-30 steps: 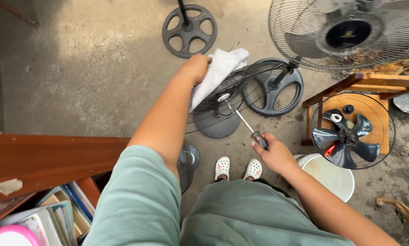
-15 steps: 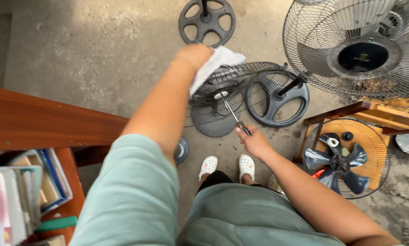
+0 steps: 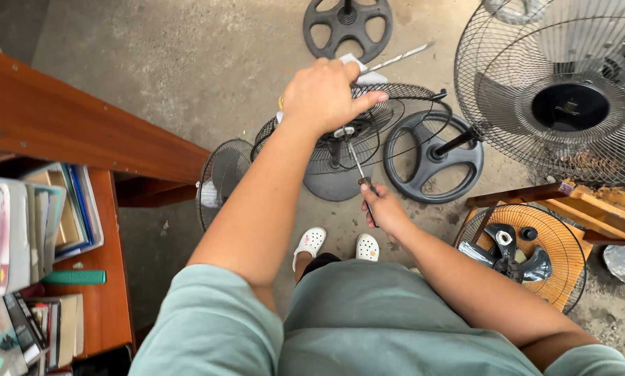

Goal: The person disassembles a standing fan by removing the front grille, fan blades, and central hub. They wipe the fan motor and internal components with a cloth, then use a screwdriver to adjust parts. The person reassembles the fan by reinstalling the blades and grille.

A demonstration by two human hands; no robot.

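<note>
My left hand (image 3: 324,94) is curled shut over the top rim of a black wire fan guard (image 3: 358,132), with a bit of white cloth (image 3: 368,73) poking out past my fingers. I cannot tell if the cloth is in my grip or just lies under it. My right hand (image 3: 382,209) is closed around the handle of a screwdriver (image 3: 358,167). Its thin metal shaft points up at the middle of the guard.

The guard stands tilted on the concrete floor (image 3: 187,63), just in front of my white shoes (image 3: 337,244). A black round fan base (image 3: 434,157) lies right beside it, and another one (image 3: 347,24) sits farther off.

I think the guard is light and a bit springy. The thin wires could bend if I squeeze hard, so the thick outer rim is the best place to hold. It may wobble when the tool pushes on it. The screwdriver is stiff and small, and its handle is easy to grip.

A big fan head (image 3: 570,90) stands at my right. An orange guard with a blade (image 3: 521,257) lies near it.
</note>
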